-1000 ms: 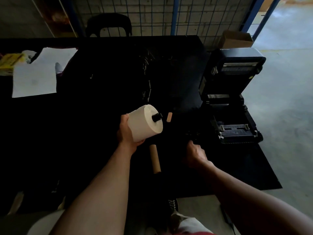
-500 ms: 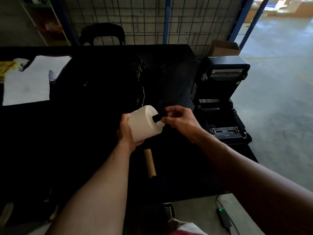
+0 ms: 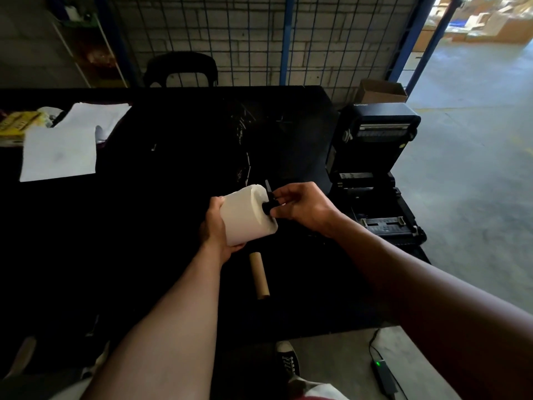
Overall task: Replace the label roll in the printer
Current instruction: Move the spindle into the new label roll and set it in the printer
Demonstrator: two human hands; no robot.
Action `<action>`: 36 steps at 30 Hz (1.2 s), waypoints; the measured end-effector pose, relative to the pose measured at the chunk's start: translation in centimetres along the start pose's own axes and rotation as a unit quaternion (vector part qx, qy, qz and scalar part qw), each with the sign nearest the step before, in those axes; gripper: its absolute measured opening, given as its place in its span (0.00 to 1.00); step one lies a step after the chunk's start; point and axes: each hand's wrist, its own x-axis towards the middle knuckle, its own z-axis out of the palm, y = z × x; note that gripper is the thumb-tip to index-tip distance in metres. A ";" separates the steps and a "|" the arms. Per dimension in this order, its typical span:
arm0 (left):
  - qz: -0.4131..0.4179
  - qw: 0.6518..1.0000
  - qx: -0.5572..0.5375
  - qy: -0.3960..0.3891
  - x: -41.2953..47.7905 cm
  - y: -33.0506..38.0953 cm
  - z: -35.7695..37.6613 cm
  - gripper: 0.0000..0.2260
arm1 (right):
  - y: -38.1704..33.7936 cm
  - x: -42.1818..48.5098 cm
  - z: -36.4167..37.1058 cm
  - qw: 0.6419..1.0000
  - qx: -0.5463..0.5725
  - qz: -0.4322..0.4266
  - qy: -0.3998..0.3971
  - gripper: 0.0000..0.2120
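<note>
A warehouse: wire-mesh partition (image 3: 245,39), concrete floor (image 3: 476,212) (cardboard boxes (image 3: 490,24) beyond).

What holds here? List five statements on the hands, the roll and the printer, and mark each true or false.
1. The left hand holds the white label roll. True.
2. The lid of the label printer is closed. False: it stands open, and the bay is exposed.
3. A bare cardboard core lies on the black table. True.
4. The right hand rests flat on the table. False: it pinches the black spindle at the end of the roll.
5. The label roll sits inside the printer. False: it is held above the table, to the left of the printer.
</note>
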 end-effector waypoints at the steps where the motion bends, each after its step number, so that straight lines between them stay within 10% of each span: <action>1: -0.001 1.000 0.000 0.001 -0.1 0.1 -0.1 0.24 | 0.0 0.1 0.1 1.000 -0.013 -0.001 -0.003 0.20; 13: 0.008 1.000 0.017 0.021 0.1 -0.1 -0.2 0.21 | 0.8 0.1 1.1 0.991 0.114 0.055 -0.043 0.06; 29: 0.039 0.994 -0.015 0.097 -1.0 -0.7 2.5 0.16 | 2.5 -0.4 3.9 0.939 0.274 0.187 0.092 0.30; 36: 0.037 0.996 -0.013 0.082 -1.3 -0.8 3.4 0.15 | 4.2 0.0 3.3 0.933 0.273 0.183 0.145 0.05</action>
